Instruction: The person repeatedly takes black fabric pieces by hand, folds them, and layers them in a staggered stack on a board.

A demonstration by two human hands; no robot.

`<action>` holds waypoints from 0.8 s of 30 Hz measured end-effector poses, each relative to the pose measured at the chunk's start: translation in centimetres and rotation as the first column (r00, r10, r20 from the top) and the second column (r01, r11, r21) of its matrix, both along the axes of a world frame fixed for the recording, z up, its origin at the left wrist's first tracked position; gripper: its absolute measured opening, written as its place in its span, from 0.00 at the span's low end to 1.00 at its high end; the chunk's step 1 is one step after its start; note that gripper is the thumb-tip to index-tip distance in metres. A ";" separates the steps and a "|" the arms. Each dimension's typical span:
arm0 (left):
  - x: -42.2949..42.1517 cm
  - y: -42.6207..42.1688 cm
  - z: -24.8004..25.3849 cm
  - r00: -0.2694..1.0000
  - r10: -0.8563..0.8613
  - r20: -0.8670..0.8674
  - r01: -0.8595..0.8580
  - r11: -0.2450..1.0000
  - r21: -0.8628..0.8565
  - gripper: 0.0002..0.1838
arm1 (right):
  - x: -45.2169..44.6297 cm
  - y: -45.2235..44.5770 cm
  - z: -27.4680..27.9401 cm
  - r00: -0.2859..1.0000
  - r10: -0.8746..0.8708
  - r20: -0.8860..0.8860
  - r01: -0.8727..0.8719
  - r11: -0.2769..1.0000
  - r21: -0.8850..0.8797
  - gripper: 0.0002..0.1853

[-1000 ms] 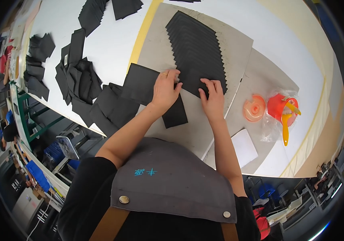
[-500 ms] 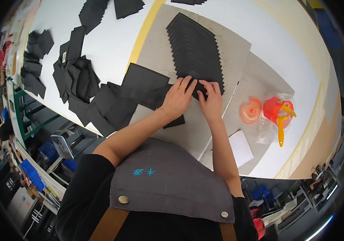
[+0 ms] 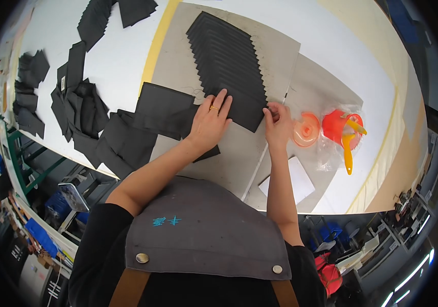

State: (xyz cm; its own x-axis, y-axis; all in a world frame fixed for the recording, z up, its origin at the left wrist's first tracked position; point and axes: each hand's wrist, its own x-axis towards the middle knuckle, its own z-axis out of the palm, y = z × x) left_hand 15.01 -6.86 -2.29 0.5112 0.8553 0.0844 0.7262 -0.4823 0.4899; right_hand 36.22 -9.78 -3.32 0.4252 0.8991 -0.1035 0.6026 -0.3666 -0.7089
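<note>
Overlapping black fabric pieces (image 3: 224, 56) lie in a long staggered row on the grey board. The nearest piece (image 3: 247, 110) shows its full face at the row's front end. My left hand (image 3: 211, 120), with a ring on it, rests with fingers stretched out over this piece's left side. At its right corner my right hand (image 3: 279, 125) has curled fingers, with thumb and forefinger closed on the edge. Another flat black piece (image 3: 165, 110) lies left of my left hand, partly over a loose pile (image 3: 122, 140).
Right of my right hand are an orange round lid (image 3: 306, 129) and a red pot (image 3: 334, 125) in clear plastic, with a yellow-handled brush (image 3: 348, 153). A white pad (image 3: 298, 179) lies near the front edge. More black pieces (image 3: 78, 105) are heaped at left.
My right hand has moved right, from the middle of the nearest piece to its right corner. My left hand stays on the left side. The whole view has shifted a little.
</note>
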 end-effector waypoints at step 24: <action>0.0 -0.3 -0.4 1.000 -0.014 0.021 0.014 1.000 0.006 0.33 | -0.4 0.5 -0.1 0.999 -0.027 0.043 0.029 0.999 -0.028 0.04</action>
